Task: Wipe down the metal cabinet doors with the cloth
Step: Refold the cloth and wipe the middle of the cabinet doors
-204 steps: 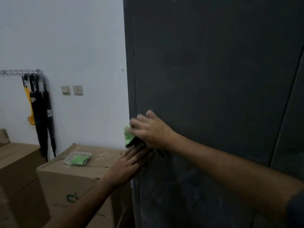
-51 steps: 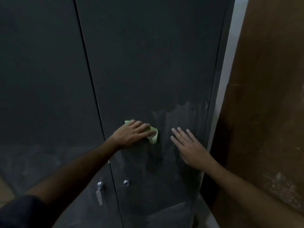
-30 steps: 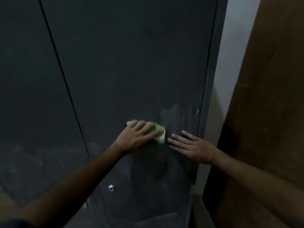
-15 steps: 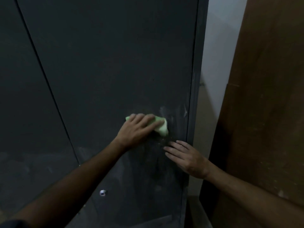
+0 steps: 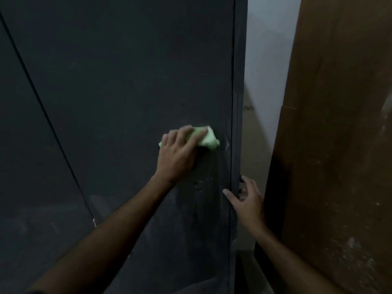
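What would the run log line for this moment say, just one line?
step: wiping right cabinet door | left hand: pressing green cloth near door's right edge | right hand: open, at cabinet's right edge

The room is dim. A pale wall [image 5: 269, 60] shows as a narrow strip at the upper right, lit brighter than anything around it. A tall brown wooden panel [image 5: 339, 145], scuffed with whitish marks, fills the right side in front of that wall.
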